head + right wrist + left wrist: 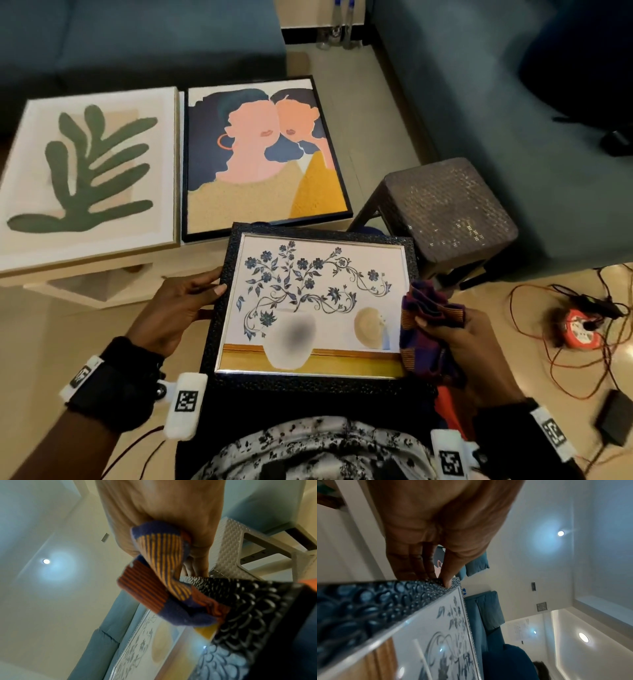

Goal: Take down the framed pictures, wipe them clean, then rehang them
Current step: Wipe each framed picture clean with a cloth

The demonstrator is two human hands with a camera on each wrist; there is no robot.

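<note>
Picture (pixel 315 305) gripped by left hand (pixel 171 308).

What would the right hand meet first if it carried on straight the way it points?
Probably the glass of the black textured-frame floral picture: the right hand, gripping the striped purple-orange cloth at the frame's right edge, points left across it. Depth is unclear.

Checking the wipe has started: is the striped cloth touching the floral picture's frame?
Touching. The right wrist view shows the striped cloth, gripped by the right hand, draped over the floral picture's frame.
</note>
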